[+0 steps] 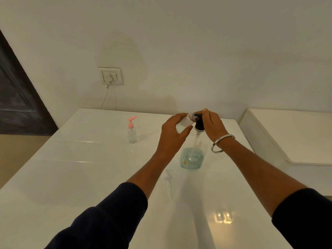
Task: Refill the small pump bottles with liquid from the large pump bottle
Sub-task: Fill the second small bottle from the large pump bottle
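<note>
Left hand [173, 131]: fingers wrapped round a small clear bottle [185, 123], tilted, open threaded neck aimed at the big bottle's spout.
Right hand [212, 125]: on top of the black pump head [199, 123], fingers curled over it; looks like pressing, can't confirm from 1 view. Metal bangle [221, 143] on that wrist.
Big bottle [192, 157]: upright on the white table [89, 177], about centre; blue liquid fills only the bottom part.
Held bottle fill: whitish inside, level not readable.
2nd small bottle [132, 134]: at 10 o'clock from the big bottle, well apart, pink pump screwed on, upright. Contents clear; can't tell how full.
Loose pump [168, 178]: clear, with dip tube, lying flat at 7 o'clock from the big bottle, near it. Probably belongs to the held bottle.
Progress: my read is mid-fill on bottle 1 of 2 visible.
Left to do: finish filling, screw the loose pump back on, then handle the pink one if it's not done.
Background: wall socket [110, 76] with a cable plugged in, at 11 o'clock.
</note>
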